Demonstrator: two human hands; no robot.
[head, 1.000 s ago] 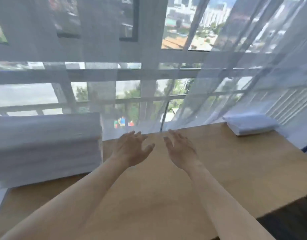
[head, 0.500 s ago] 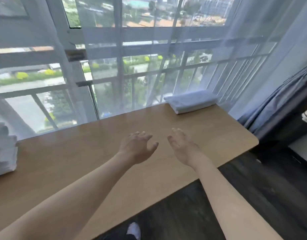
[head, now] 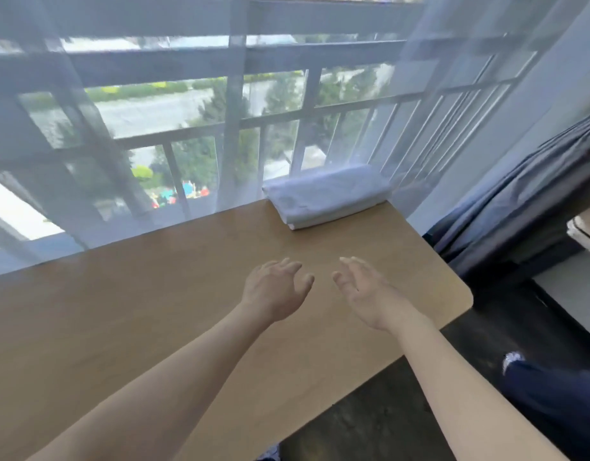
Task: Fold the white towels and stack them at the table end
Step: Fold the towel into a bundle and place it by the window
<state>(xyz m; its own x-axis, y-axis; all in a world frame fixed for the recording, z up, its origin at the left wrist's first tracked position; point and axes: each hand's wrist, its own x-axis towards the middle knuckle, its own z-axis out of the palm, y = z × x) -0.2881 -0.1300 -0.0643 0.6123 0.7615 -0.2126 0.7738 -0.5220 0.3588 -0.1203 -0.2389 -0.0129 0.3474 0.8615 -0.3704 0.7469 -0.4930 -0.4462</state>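
A folded white towel [head: 327, 196] lies at the far right end of the wooden table [head: 137, 311], close to the window. My left hand [head: 275, 289] and my right hand [head: 366, 292] hover side by side over the table, a short way in front of the towel. Both hands hold nothing, with fingers spread and loosely bent. The gap between them is about a hand's width.
A sheer white curtain [head: 120, 128] hangs along the table's far edge in front of a railed window. Dark blue drapes [head: 519, 207] hang just past the table's right end. Dark floor [head: 386, 410] and a leg in navy trousers [head: 559, 404] lie to the near right.
The view has swung right and down: the folded towel has come closer and more central, and the towel pile at the left has left the picture. Both hands stay empty and spread.
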